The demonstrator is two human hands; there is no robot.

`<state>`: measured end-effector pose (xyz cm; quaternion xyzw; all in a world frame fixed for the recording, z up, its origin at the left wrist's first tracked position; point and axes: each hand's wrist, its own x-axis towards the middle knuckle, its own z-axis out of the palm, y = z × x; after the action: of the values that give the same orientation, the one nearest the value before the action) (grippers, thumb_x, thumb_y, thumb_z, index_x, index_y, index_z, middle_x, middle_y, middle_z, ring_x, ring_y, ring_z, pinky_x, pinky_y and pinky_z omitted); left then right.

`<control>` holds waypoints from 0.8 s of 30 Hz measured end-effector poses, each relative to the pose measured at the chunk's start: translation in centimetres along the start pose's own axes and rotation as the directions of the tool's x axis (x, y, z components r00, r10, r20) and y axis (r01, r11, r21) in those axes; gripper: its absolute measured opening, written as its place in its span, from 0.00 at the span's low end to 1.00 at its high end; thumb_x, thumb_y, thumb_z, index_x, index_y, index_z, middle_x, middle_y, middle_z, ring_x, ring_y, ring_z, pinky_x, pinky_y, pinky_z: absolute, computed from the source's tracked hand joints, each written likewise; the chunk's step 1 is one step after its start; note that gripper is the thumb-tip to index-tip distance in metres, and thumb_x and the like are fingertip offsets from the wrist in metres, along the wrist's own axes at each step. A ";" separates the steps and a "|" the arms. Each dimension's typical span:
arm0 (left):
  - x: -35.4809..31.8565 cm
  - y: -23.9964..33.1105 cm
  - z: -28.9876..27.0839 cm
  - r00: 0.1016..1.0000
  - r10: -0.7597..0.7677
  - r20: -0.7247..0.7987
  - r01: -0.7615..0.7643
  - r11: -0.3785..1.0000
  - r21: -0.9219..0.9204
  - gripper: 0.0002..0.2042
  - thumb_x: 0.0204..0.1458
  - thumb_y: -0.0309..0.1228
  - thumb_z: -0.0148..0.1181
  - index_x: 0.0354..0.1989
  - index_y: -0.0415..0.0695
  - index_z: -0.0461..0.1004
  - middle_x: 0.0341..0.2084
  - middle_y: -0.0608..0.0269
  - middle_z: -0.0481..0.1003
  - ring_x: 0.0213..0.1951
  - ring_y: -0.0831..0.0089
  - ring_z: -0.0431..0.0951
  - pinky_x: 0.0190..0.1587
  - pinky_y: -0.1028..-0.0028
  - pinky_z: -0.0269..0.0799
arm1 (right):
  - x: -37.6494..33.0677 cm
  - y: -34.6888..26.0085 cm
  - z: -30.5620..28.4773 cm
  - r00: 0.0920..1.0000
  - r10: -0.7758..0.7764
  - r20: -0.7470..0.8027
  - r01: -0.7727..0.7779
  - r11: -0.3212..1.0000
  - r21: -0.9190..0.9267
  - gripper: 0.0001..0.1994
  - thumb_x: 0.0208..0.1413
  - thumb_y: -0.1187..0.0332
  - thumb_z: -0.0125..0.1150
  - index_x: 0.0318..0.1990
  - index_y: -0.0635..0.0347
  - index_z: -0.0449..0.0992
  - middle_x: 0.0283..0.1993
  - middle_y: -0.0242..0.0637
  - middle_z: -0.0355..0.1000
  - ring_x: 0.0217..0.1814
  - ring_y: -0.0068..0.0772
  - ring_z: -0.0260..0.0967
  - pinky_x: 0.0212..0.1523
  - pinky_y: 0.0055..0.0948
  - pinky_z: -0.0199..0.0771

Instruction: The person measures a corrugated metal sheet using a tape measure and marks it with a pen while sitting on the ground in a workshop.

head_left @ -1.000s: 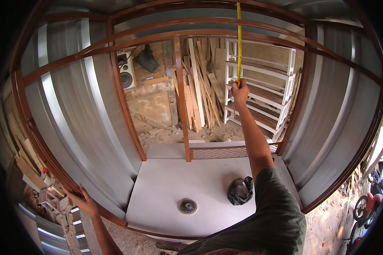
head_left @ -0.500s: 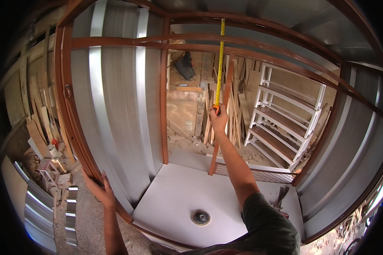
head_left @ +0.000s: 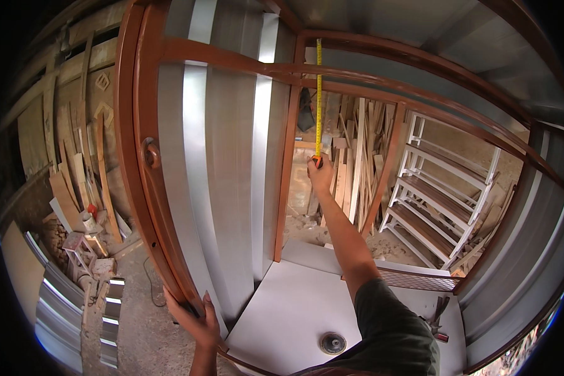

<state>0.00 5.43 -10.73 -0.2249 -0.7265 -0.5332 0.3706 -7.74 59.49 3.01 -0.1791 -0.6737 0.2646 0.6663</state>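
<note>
My right hand (head_left: 321, 178), arm stretched forward, is closed round a small orange and black tape measure (head_left: 318, 161). Its yellow blade (head_left: 319, 106) runs straight up from the case, past the middle rails, to the upper brown rail (head_left: 370, 47). On the near left, my left hand (head_left: 197, 323) grips the brown front post (head_left: 149, 207) low down, thumb on one side and fingers on the other. A ring-shaped brown fitting (head_left: 150, 152) sits higher on that post. Grey corrugated metal sheet (head_left: 225, 169) walls the frame's left side.
A white panel (head_left: 282, 313) forms the floor of the frame, bearing a dark round disc (head_left: 332, 343) and dark tools (head_left: 437, 316). Behind stand a white shelf rack (head_left: 445, 194) and leaning wood strips (head_left: 360, 163). A small stool (head_left: 79, 250) and scrap timber stand at left.
The view has turned, so the frame appears further right. My right hand and the tape have shifted left relative to the frame, nearer the rear left post. My left hand stays on the front post.
</note>
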 end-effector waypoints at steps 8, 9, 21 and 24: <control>0.1 -1.0 0.0 0.997 0.007 0.083 0.001 0.995 -0.102 0.44 0.56 0.23 0.61 0.75 0.35 0.38 0.70 0.41 0.51 0.70 0.50 0.55 0.70 0.55 0.51 | 0.8 -0.5 2.4 0.999 0.041 0.028 -0.045 0.985 0.167 0.12 0.58 0.70 0.68 0.45 0.66 0.73 0.25 0.33 0.69 0.21 0.22 0.67 0.20 0.27 0.67; 0.1 -1.2 -0.1 0.996 0.010 0.085 -0.001 0.994 -0.110 0.43 0.56 0.24 0.61 0.75 0.35 0.38 0.70 0.41 0.51 0.70 0.50 0.55 0.70 0.54 0.51 | 0.2 -1.5 2.7 0.997 0.052 0.053 -0.062 0.978 0.199 0.11 0.60 0.72 0.66 0.46 0.65 0.72 0.24 0.29 0.67 0.20 0.17 0.64 0.17 0.23 0.64; -0.6 -1.7 -0.3 0.989 -0.061 0.136 0.082 0.984 -0.155 0.46 0.54 0.26 0.65 0.75 0.33 0.38 0.69 0.38 0.50 0.71 0.47 0.54 0.70 0.52 0.50 | 0.7 -0.9 4.1 0.996 0.088 0.012 -0.088 0.970 0.226 0.17 0.57 0.69 0.69 0.49 0.70 0.75 0.28 0.35 0.72 0.21 0.22 0.69 0.20 0.27 0.71; -0.6 -1.8 0.1 0.994 -0.011 0.105 0.019 0.997 -0.078 0.46 0.53 0.25 0.65 0.75 0.33 0.38 0.69 0.37 0.50 0.71 0.45 0.54 0.70 0.52 0.50 | 0.9 -0.4 4.2 0.995 0.095 0.004 -0.094 0.973 0.210 0.16 0.56 0.68 0.69 0.48 0.70 0.75 0.28 0.36 0.72 0.22 0.23 0.70 0.21 0.27 0.72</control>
<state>-0.95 4.93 -12.30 -0.2615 -0.7247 -0.5520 0.3189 -11.91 59.23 4.12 -0.1405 -0.6307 0.3650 0.6702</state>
